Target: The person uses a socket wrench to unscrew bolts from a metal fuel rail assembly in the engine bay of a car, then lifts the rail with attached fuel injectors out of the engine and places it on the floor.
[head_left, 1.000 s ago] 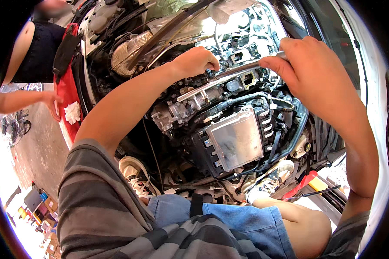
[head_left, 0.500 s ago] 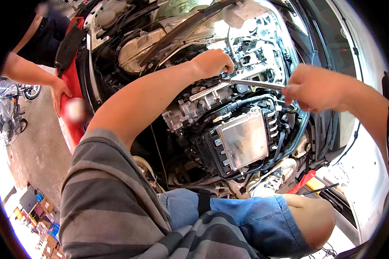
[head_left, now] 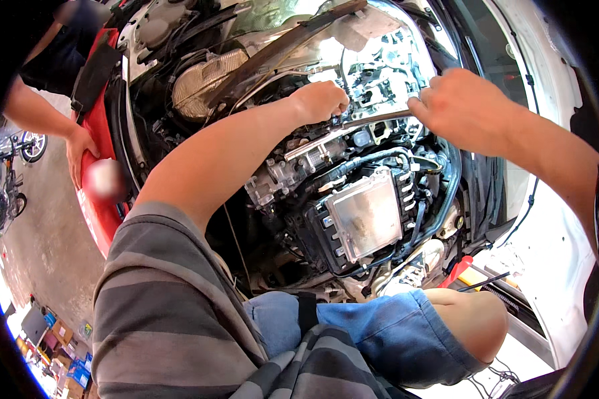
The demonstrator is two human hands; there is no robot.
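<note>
I am leaning over an open car engine bay (head_left: 353,193). My left hand (head_left: 319,101) is closed down on the far end of a long metal tool (head_left: 379,118), pressed against the top of the engine. My right hand (head_left: 462,110) grips the near end of that same bar, fingers curled around it. The bar lies roughly level between both hands. Below it sits a grey rectangular control box (head_left: 369,213) among black hoses and wiring. What the tool's tip meets is hidden under my left hand.
Another person's hand (head_left: 80,149) rests on the red bumper (head_left: 103,199) at the left. A red-handled tool (head_left: 456,271) lies by my bent knee (head_left: 469,322). The white car body (head_left: 546,253) runs along the right. A motorbike and boxes stand on the concrete floor at the left.
The view has shifted lower and left. My right hand has moved up and closer along the bar, which now lies more level. The other person's hand has settled on the bumper.
</note>
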